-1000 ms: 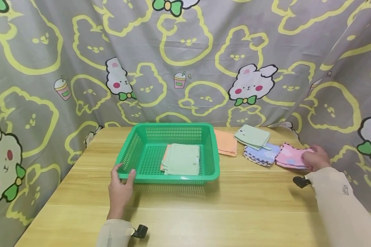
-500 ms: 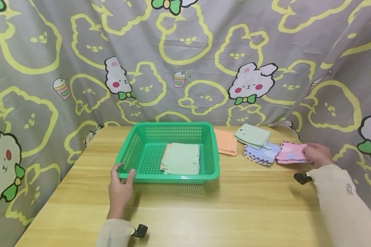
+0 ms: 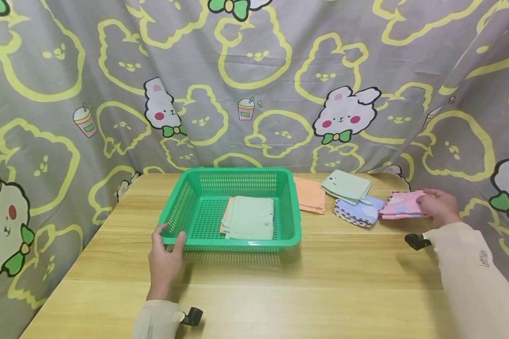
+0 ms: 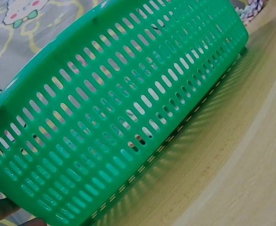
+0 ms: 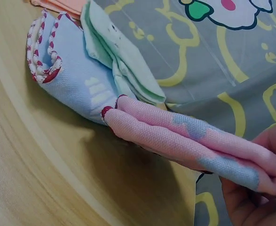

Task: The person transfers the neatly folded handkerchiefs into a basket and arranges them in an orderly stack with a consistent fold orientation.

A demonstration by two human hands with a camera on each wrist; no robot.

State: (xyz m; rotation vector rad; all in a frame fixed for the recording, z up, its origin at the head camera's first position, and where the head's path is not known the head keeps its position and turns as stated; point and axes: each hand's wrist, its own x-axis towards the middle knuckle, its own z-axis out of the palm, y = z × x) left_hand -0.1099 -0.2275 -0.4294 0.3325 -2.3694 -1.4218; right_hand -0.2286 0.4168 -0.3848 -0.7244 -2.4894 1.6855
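Note:
My right hand (image 3: 441,208) pinches one end of a folded pink towel (image 3: 403,204) with blue patches at the right of the table. In the right wrist view, the pink towel (image 5: 185,136) is doubled into two layers, held between thumb and fingers above the table surface. Its far end lies against a folded blue towel (image 5: 79,70) with a checked edge. My left hand (image 3: 165,263) holds the near left corner of a green plastic basket (image 3: 237,244), thumb by the front rim. Inside lie folded pale green towels (image 3: 252,217) over orange ones.
Right of the basket lies a folded orange towel (image 3: 310,195). A folded pale green towel (image 3: 347,186) overlaps the blue one. Behind the wooden table (image 3: 254,292) hangs a grey cartoon-print curtain (image 3: 280,70), which also runs down both sides.
My right hand has raised the pink towel slightly and moved a little to the right and away, off the spot beside the blue towel. My left hand and the basket have stayed put.

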